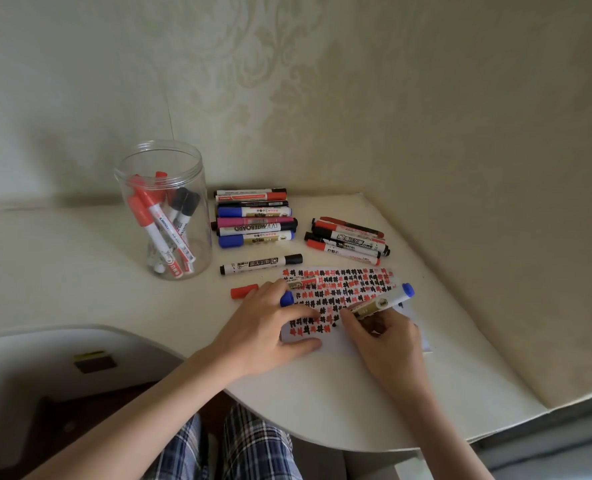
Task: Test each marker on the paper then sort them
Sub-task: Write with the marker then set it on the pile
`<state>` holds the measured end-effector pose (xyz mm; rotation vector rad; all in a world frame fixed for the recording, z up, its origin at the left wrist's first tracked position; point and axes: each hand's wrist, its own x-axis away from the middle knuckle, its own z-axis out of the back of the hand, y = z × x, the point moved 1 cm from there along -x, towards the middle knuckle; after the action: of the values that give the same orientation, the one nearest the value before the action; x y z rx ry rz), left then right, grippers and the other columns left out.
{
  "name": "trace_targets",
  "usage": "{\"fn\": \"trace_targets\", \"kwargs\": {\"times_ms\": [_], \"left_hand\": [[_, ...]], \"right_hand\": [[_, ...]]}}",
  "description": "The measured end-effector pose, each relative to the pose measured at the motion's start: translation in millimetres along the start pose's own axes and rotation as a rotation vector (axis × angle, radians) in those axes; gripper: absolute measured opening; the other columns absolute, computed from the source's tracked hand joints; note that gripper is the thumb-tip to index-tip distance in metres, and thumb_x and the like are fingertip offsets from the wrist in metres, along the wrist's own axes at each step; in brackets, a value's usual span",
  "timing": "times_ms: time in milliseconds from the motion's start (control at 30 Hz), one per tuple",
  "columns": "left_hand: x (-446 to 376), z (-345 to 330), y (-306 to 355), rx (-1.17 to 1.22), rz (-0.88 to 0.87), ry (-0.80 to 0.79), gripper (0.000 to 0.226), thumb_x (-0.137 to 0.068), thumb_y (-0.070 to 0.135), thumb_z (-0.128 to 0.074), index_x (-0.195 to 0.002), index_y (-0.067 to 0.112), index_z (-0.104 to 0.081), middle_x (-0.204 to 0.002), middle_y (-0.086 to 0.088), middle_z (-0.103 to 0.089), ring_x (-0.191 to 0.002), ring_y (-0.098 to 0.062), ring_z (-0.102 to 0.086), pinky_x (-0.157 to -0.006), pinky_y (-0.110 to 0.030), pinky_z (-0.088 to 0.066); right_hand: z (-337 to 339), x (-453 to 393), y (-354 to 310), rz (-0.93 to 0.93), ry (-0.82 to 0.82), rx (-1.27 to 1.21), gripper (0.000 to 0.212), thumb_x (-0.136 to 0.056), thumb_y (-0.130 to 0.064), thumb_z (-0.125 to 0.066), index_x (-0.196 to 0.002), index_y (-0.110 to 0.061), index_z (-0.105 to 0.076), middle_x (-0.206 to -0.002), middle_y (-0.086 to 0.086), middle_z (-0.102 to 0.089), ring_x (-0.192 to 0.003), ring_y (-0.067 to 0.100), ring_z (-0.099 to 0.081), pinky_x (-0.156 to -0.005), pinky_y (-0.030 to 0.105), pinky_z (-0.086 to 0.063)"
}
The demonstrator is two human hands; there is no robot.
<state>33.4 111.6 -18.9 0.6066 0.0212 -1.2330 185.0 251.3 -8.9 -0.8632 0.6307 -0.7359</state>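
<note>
The white paper, covered in rows of red and black marks, lies on the table. My right hand holds a blue marker with its tip down on the paper. My left hand rests flat on the paper's left part and holds a blue cap between its fingers. A red marker lies partly under that hand. A black marker lies alone just above the paper.
A clear plastic jar with red and black markers stands at the left. One pile of markers lies behind the paper, another pile at the right. The table's curved front edge is near my legs. A wall is close behind.
</note>
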Motion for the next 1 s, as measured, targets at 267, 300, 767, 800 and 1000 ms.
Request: {"fn": "trace_targets", "kwargs": {"times_ms": [267,300,767,800,1000], "left_hand": [[-0.1,-1.0,-1.0,-0.003,0.013,-0.011,0.054,-0.078,0.073,-0.052,-0.116,0.038,-0.068,-0.089,0.004,-0.046,-0.083,-0.011,-0.042,-0.07,-0.026,-0.04],[-0.2,-1.0,-1.2,-0.001,0.015,-0.012,0.054,-0.078,0.073,-0.053,-0.117,0.039,-0.067,-0.089,0.004,-0.046,-0.083,-0.011,-0.042,-0.07,-0.026,-0.04],[-0.2,-2.2,-3.3,-0.012,0.0,0.001,0.053,-0.078,0.072,-0.053,-0.117,0.038,-0.068,-0.088,0.005,-0.044,-0.082,-0.011,-0.039,-0.069,-0.023,-0.034],[0.0,-2.9,-3.5,-0.011,-0.007,0.005,0.052,-0.078,0.072,-0.054,-0.116,0.038,-0.068,-0.087,0.005,-0.044,-0.081,-0.01,-0.039,-0.068,-0.022,-0.034],[-0.8,-4.5,-5.1,-0.01,-0.031,0.021,0.053,-0.079,0.072,-0.053,-0.116,0.037,-0.069,-0.088,0.004,-0.046,-0.082,-0.012,-0.042,-0.07,-0.026,-0.04]], "right_hand": [[0.2,0.6,2.0,-0.014,0.001,-0.009,0.008,-0.083,-0.029,-0.076,-0.084,-0.022,-0.073,-0.076,-0.019,-0.07,-0.073,-0.004,-0.065,-0.061,0.018,-0.053],[0.3,0.6,1.4,-0.009,-0.008,-0.012,0.006,-0.082,-0.029,-0.076,-0.084,-0.024,-0.073,-0.076,-0.02,-0.07,-0.073,-0.004,-0.065,-0.062,0.017,-0.053],[-1.3,2.1,-3.1,0.009,-0.014,-0.006,0.008,-0.082,-0.028,-0.076,-0.08,-0.031,-0.069,-0.074,-0.021,-0.069,-0.073,-0.005,-0.065,-0.06,0.015,-0.052],[-1.3,2.5,-3.1,0.003,-0.015,-0.004,0.009,-0.082,-0.027,-0.076,-0.079,-0.032,-0.068,-0.074,-0.021,-0.069,-0.073,-0.005,-0.065,-0.06,0.014,-0.052],[-1.0,1.8,-4.7,-0.042,0.006,-0.007,0.006,-0.084,-0.028,-0.075,-0.082,-0.024,-0.07,-0.077,-0.016,-0.069,-0.072,-0.005,-0.064,-0.056,0.011,-0.048]]}}
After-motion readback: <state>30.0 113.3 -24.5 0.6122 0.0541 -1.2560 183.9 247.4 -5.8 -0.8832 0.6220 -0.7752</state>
